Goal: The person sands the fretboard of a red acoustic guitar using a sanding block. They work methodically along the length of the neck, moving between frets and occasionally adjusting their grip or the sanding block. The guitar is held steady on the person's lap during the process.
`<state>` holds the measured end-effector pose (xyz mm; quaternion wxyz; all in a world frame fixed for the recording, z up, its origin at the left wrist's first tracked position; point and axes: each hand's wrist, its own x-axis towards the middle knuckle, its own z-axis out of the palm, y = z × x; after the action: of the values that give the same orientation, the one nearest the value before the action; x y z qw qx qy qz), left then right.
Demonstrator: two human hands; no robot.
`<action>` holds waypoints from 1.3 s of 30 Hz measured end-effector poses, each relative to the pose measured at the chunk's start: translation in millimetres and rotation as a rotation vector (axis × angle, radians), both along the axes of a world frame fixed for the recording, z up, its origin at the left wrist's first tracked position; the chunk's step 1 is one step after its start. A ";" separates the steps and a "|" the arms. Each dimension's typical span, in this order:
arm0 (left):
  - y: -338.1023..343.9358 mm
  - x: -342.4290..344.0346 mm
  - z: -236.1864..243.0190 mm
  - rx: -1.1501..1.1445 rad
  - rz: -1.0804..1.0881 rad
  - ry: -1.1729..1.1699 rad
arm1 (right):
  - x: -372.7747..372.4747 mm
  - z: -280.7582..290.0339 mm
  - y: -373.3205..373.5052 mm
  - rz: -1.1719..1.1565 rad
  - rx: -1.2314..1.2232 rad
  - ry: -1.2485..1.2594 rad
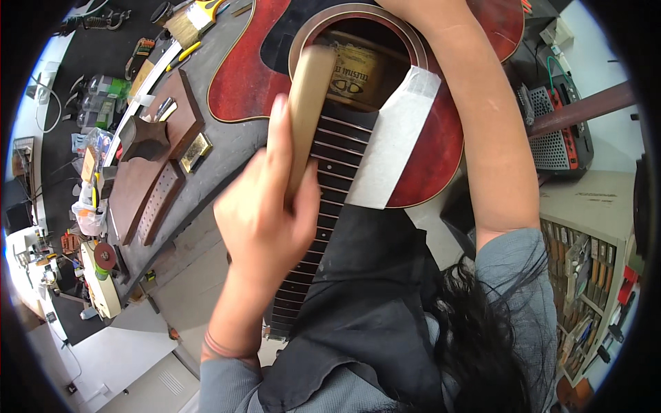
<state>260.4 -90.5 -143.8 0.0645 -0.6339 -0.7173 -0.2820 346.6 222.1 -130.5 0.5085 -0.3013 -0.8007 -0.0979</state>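
My left hand (265, 186) grips a pale wooden block (306, 96) over the fretboard (334, 158) of a red acoustic guitar (234, 82), beside the soundhole (361, 76). A strip of white tape (391, 138) covers the top to the right of the frets. My right forearm (496, 138) runs up over the guitar's right side; my right hand (399, 5) is mostly cut off at the upper edge, its fingers hidden. A black apron (365, 275) lies below the guitar's body, beside the neck.
On the grey bench (200, 210) at left are shaped brown wooden pieces (138, 199), a paintbrush (189, 24) and assorted tools. An amplifier (558, 134) and a cabinet of tools (578, 275) stand at right, with a dark bar (578, 110) crossing near the amplifier.
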 end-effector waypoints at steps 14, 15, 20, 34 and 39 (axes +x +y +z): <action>-45.7 -2.4 -10.3 -0.036 0.013 0.043 | -12.3 -6.9 -6.0 0.029 -0.075 -0.009; -57.3 -4.5 -12.9 -0.053 0.006 0.032 | -11.0 -0.7 -10.1 0.017 -0.073 -0.017; 27.1 1.2 7.5 0.074 -0.029 -0.005 | 3.8 6.5 -1.1 -0.025 -0.044 -0.029; 23.1 2.1 15.0 -0.007 -0.009 0.029 | -2.2 2.7 -1.1 0.024 -0.020 -0.003; -49.4 -5.1 -10.9 -0.014 -0.035 0.024 | -1.1 7.4 -8.8 0.014 -0.019 0.017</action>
<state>255.3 -139.9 -154.7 0.0637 -0.6501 -0.7073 -0.2704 345.5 213.3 -123.1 0.5130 -0.3015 -0.7993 -0.0842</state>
